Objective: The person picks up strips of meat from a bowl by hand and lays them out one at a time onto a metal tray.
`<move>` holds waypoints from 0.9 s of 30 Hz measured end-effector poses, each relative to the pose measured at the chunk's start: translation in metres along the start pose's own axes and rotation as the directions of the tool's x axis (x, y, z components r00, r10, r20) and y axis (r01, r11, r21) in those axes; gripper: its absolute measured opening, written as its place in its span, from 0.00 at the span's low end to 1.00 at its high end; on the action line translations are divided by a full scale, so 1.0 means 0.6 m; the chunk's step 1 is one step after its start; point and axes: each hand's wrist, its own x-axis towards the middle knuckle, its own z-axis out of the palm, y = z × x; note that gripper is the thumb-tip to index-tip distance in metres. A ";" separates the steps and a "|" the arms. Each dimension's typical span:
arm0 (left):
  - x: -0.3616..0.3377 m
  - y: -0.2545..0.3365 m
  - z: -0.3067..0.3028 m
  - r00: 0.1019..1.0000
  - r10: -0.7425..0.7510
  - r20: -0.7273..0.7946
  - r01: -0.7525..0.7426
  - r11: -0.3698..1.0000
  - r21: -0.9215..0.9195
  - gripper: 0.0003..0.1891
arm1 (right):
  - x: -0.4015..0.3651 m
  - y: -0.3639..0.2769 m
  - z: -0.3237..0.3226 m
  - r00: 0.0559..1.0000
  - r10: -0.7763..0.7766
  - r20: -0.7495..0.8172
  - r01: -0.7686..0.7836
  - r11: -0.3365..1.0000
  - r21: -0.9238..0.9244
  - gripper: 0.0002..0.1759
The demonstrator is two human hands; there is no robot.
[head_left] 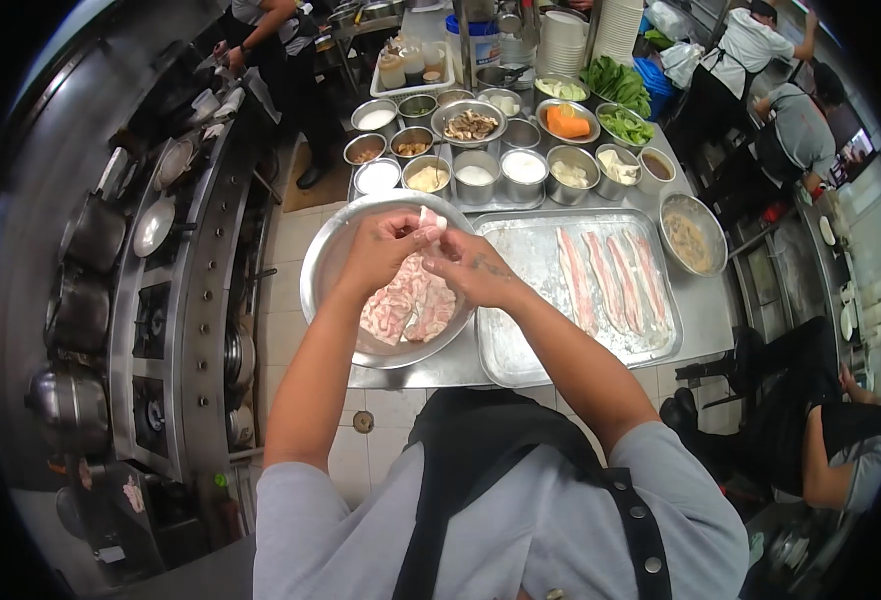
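Above a large metal bowl [328, 290], my left hand [385, 248] and my right hand [472, 268] come together with closed fingers. Between them they grip a piece of pale pink and white sliced pork belly [430, 222], its top end poking out above the fingertips. More raw pork slices [395, 312] lie heaped in the bowl beneath. To the right, a shallow metal tray [522, 340] holds several long pork belly strips [600, 280] laid side by side on its right half.
Several metal pots of ingredients stand behind, including mushrooms [470, 125], orange pieces [567, 122] and white powder [524, 166]. A bowl with brownish liquid [693, 235] sits right of the tray. Stoves [152, 315] line the left. Other people work at the back and right.
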 end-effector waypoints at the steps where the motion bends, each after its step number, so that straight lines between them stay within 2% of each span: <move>1: 0.003 0.002 0.001 0.998 0.068 -0.019 -0.068 0.998 0.010 0.10 | 0.006 -0.008 -0.001 1.000 -0.004 0.001 0.004 1.000 -0.001 0.22; 2: 0.007 0.004 0.003 0.990 0.135 -0.036 -0.134 0.991 0.021 0.10 | 0.011 -0.016 -0.003 0.997 0.078 -0.010 -0.078 0.996 0.034 0.20; 3: 0.011 0.007 0.008 0.990 0.137 -0.036 -0.137 0.990 0.023 0.10 | 0.015 -0.021 -0.004 0.987 0.162 -0.020 -0.160 0.985 0.071 0.18; 4: 0.017 0.008 0.015 0.968 0.212 -0.134 -0.212 0.977 0.014 0.08 | 0.017 -0.019 -0.004 0.987 0.159 -0.022 -0.157 0.985 0.071 0.18; 5: 0.022 0.009 0.022 0.932 0.282 -0.229 -0.287 0.958 0.011 0.06 | 0.019 -0.013 -0.004 0.992 0.083 -0.090 -0.076 0.994 0.083 0.17; 6: 0.023 0.017 0.031 0.933 0.283 -0.224 -0.287 0.958 0.012 0.06 | 0.019 -0.013 -0.006 0.987 0.008 -0.160 0.006 0.996 0.089 0.17; 8: 0.025 0.036 0.049 0.900 0.301 -0.315 -0.301 0.952 0.052 0.06 | 0.015 -0.015 -0.017 0.987 0.004 -0.163 0.019 0.990 0.140 0.16; 11: 0.040 0.046 0.070 0.875 0.363 -0.320 -0.378 0.926 0.018 0.06 | 0.001 -0.029 -0.041 0.984 -0.012 -0.180 0.060 0.963 0.264 0.16; 12: 0.044 0.057 0.081 0.883 0.359 -0.303 -0.375 0.927 0.005 0.06 | -0.009 -0.035 -0.052 0.981 -0.023 -0.190 0.087 0.937 0.337 0.15; 13: 0.045 0.074 0.096 0.883 0.364 -0.297 -0.381 0.925 0.000 0.06 | -0.022 -0.043 -0.063 0.977 -0.009 -0.213 0.081 0.940 0.331 0.15; 15: 0.056 0.088 0.133 0.889 0.357 -0.286 -0.383 0.923 -0.037 0.07 | -0.051 -0.053 -0.086 0.984 -0.019 -0.179 0.113 0.840 0.531 0.13; 16: 0.064 0.084 0.153 0.897 0.353 -0.267 -0.379 0.924 -0.053 0.07 | -0.069 -0.050 -0.101 0.980 -0.008 -0.200 0.114 0.845 0.523 0.13; 19: 0.076 0.065 0.219 0.936 0.253 -0.246 -0.247 0.967 0.054 0.10 | -0.138 -0.029 -0.135 0.969 0.101 -0.225 -0.009 0.928 0.373 0.13; 20: 0.080 0.041 0.245 0.951 0.195 -0.241 -0.200 0.980 0.005 0.11 | -0.166 -0.009 -0.144 0.967 0.102 -0.235 -0.007 0.927 0.374 0.13; 22: 0.091 -0.034 0.291 0.976 0.077 -0.205 -0.097 0.991 -0.090 0.10 | -0.221 0.043 -0.153 0.926 0.288 -0.246 -0.163 0.890 0.426 0.13; 23: 0.096 -0.075 0.315 0.975 0.011 -0.220 -0.034 0.995 -0.099 0.10 | -0.245 0.073 -0.152 0.921 0.289 -0.260 -0.158 0.889 0.430 0.13; 24: 0.101 -0.117 0.333 0.971 -0.059 -0.234 0.034 0.994 -0.109 0.10 | -0.269 0.106 -0.148 0.866 0.420 -0.271 -0.250 0.833 0.494 0.13; 25: 0.111 -0.160 0.342 0.974 -0.064 -0.218 0.042 0.994 -0.105 0.10 | -0.287 0.135 -0.144 0.794 0.544 -0.270 -0.331 0.760 0.559 0.13; 27: 0.126 -0.234 0.353 0.956 -0.146 -0.253 0.127 0.988 -0.091 0.08 | -0.309 0.176 -0.138 0.747 0.598 -0.290 -0.376 0.740 0.558 0.13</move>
